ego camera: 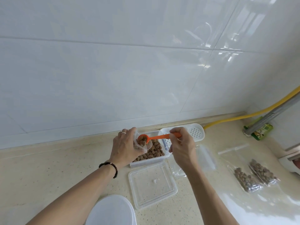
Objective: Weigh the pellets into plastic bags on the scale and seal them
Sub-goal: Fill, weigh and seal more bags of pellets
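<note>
Left hand (125, 147) curled around a clear plastic bag (140, 145) above the tub of pellets (153, 151). Right hand (182, 147), fingers pinching an orange scoop (153, 138), tipped into the bag's mouth. Two filled bags (254, 176) far right on the counter (56, 168).

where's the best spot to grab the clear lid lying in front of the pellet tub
Take the clear lid by its near right corner, coming from the right. It lies flat, apart from the tub, with a raised rim to pinch; the white round lid crowds its left near side.
</note>
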